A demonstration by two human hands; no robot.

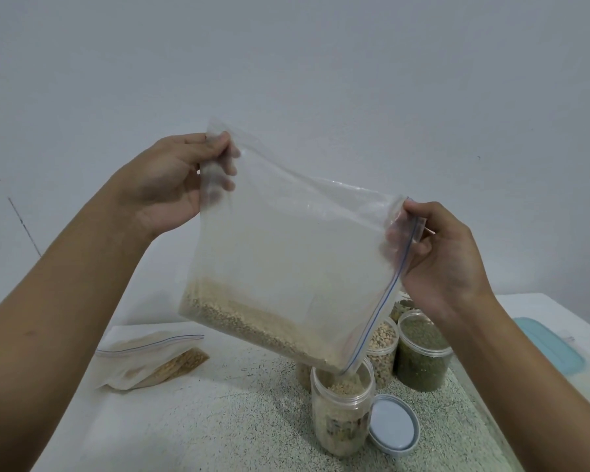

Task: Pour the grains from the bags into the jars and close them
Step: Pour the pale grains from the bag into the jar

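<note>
Above open jar (342,413), tilted bag (286,247), left hand (164,189) and right hand (450,257) fingers (419,212) pinching its corners

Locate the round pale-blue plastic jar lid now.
In the head view the pale-blue lid lies on the speckled countertop, just right of the open clear plastic jar being filled.

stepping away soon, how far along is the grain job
Done: the green-grain jar and pale-bean jar behind look filled, no lids seen on them. In hand: the left hand and right hand tilt the zip bag, pouring into the front jar; grains are left in the bag. Left: its lid lies beside it, and a second bag of grains lies on the table.
</note>
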